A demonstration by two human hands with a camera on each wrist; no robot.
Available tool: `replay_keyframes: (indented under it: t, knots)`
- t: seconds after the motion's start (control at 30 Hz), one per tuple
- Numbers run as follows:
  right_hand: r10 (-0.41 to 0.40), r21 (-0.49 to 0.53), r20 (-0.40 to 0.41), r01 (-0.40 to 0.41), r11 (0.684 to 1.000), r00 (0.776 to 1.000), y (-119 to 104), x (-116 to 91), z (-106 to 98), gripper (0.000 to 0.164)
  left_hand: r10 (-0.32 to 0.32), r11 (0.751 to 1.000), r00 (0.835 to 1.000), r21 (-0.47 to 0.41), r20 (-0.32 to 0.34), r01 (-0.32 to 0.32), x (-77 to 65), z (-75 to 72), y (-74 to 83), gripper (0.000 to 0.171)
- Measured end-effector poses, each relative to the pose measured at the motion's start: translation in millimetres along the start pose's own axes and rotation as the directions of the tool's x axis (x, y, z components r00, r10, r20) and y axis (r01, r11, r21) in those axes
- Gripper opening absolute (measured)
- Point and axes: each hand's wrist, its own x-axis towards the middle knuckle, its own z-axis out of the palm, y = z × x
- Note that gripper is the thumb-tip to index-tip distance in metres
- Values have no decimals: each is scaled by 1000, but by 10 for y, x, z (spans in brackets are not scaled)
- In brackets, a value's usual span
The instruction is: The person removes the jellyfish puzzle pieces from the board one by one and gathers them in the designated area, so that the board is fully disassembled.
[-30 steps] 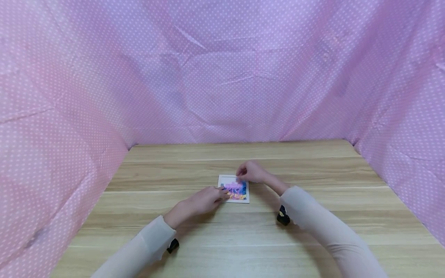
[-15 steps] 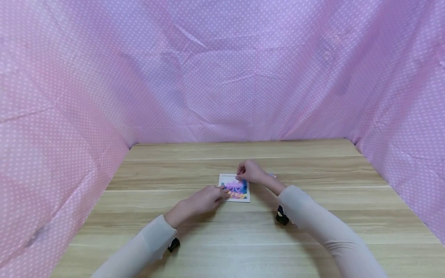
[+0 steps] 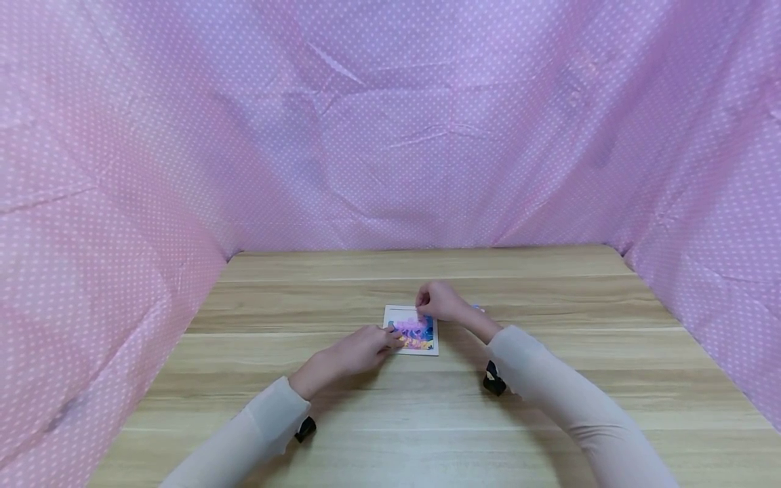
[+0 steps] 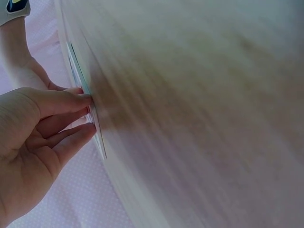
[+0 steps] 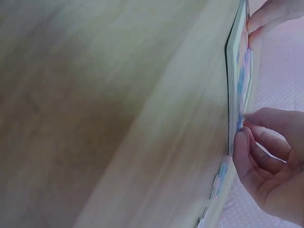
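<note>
A square puzzle board [image 3: 396, 313] with a white frame lies flat on the table, a pink, blue and yellow picture inside it. My left hand [image 3: 363, 349] rests its fingertips on the picture's left side; in the left wrist view the left hand [image 4: 35, 137] touches the board's near edge with fairly straight fingers. At the upper right corner, my right hand [image 3: 442, 301] pinches what looks like a small pinkish puzzle piece [image 3: 422, 318] over the picture. Seen from the right wrist, the right hand [image 5: 273, 161] has thumb and fingertips together at the board's edge, mostly hiding the piece.
Several loose flat pieces [image 5: 218, 181] lie on the table beyond the board's right side, mostly behind the right wrist in the head view. The wood-grain table [image 3: 390, 420] runs back to a pink dotted cloth [image 3: 390, 169].
The right fingertips have shifted very slightly at the board's upper right corner, and the pinkish piece below them shows more clearly. My left hand has stayed on the picture.
</note>
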Motion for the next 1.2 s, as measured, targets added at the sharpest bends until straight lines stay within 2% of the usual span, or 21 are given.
replay_keyframes:
  t: [0.33,0.57,0.73,0.83,0.97,1.07,1.2]
  knots:
    - [56,-30,11,-56,998,998,-43,-13,-16,10,-19,1000,1000,6,7,19,2,-13,1,29]
    - [59,-81,23,-57,995,998,-60,-4,-20,11,-36,999,999,4,13,36,7,-10,10,28]
    - [25,16,74,-26,1000,997,1,-15,-68,9,-43,999,999,3,23,43,6,-10,15,28]
    - [-45,92,119,35,995,992,49,-37,-132,7,-32,999,999,-1,16,32,3,-7,15,28]
    - [-129,128,175,108,986,976,90,-70,-234,18,-27,1000,1000,2,8,27,8,-7,9,27]
    - [-129,142,202,101,985,971,118,-92,-269,27,-37,999,999,0,12,37,16,-8,4,26]
    - [-107,159,205,75,984,973,148,-125,-265,31,-32,999,999,7,10,32,21,-2,3,26]
